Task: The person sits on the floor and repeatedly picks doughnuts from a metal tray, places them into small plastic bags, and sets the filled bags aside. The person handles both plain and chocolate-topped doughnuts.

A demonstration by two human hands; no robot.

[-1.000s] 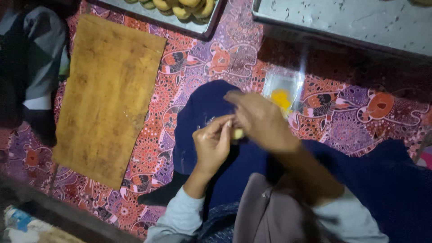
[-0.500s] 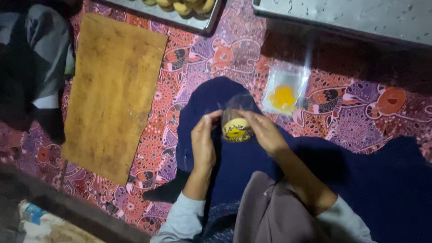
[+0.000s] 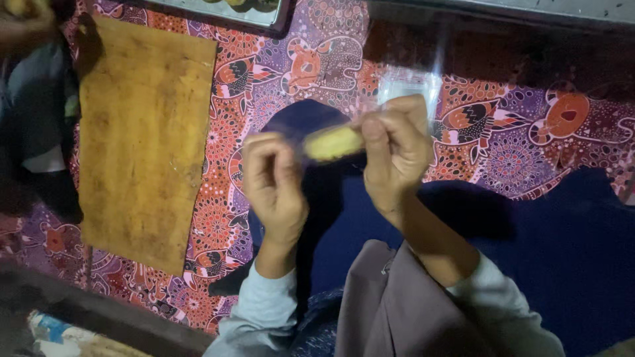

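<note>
Resting between both hands, the yellow piece [image 3: 333, 143] touches the right hand [image 3: 395, 153].

Patterned cloth [image 3: 264, 86] covers the floor under you.
On it, to your left, lies a bare wooden board [image 3: 142, 142]; a tray's [image 3: 258, 13] edge shows at the far side, and a small clear plastic bag [image 3: 407, 86] rests far of centre, partly hidden and blurred.

Yellow piece [image 3: 333, 142] now higher, between hands
</note>
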